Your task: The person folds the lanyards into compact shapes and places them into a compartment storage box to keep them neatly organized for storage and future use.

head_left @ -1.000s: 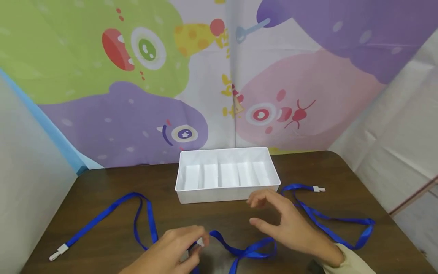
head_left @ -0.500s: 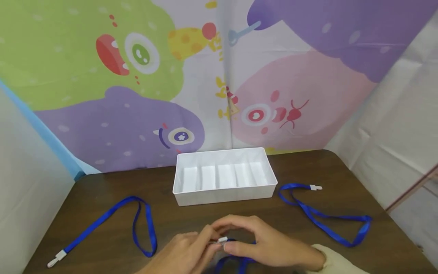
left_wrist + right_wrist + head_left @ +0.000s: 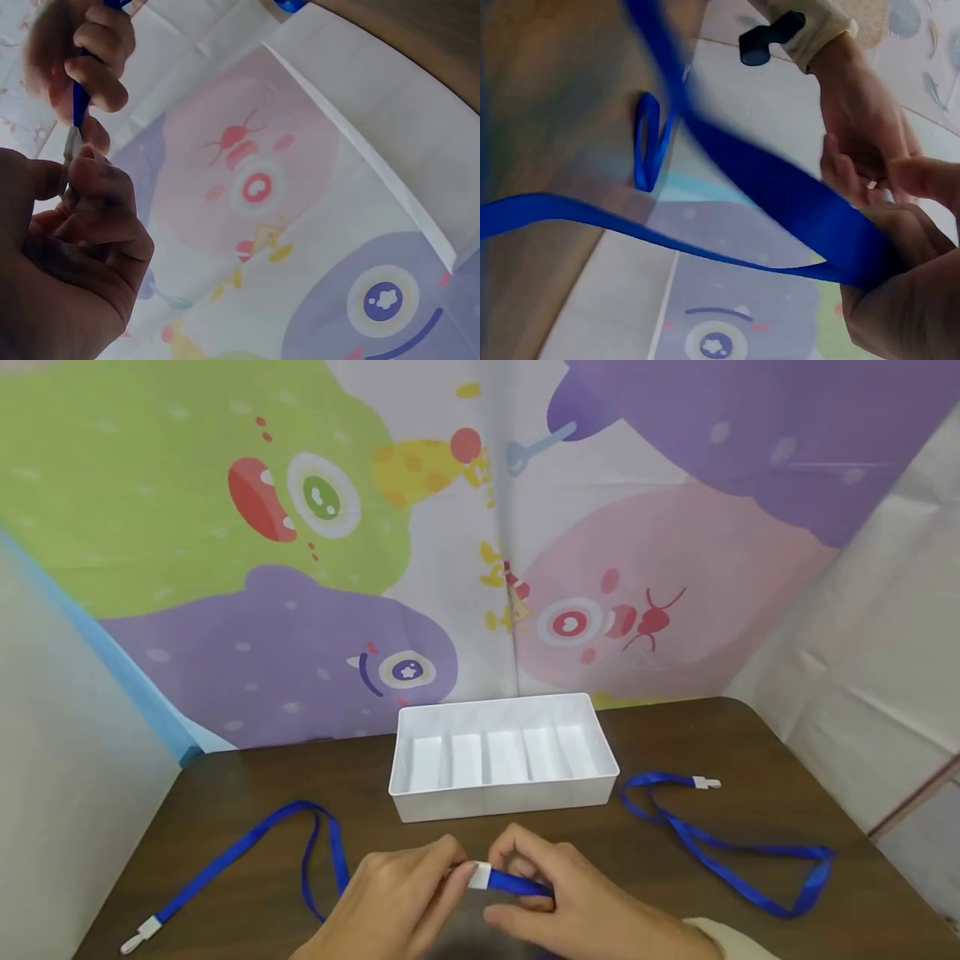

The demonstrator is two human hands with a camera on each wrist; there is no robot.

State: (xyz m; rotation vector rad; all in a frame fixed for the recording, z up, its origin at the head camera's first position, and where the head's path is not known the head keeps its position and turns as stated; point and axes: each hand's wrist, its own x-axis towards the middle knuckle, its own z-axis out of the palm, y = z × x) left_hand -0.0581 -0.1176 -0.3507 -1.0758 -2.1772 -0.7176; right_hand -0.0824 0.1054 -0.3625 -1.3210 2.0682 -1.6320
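In the head view my left hand (image 3: 401,897) pinches the white plastic end (image 3: 480,876) of a blue lanyard between thumb and fingers. Just to the right, my right hand (image 3: 581,897) holds the lanyard's blue strap (image 3: 517,884), its fingers curled round it. The two hands are close together above the table, in front of the white box. Seen from the left wrist, the strap (image 3: 80,105) runs between both hands. From the right wrist, two lengths of blue strap (image 3: 780,187) hang out of the right hand (image 3: 904,292). The clip's metal or hook part is hidden by the left fingers.
A white divided box (image 3: 502,797) stands at the back of the dark table (image 3: 247,777), against a cartoon-printed cloth (image 3: 330,635). One blue lanyard (image 3: 225,858) lies at the left, another (image 3: 735,839) at the right, each with a white clip.
My right hand has come in from the right and taken the blue strap near its white end. The strap, earlier loose on the table, is now lifted between both hands.
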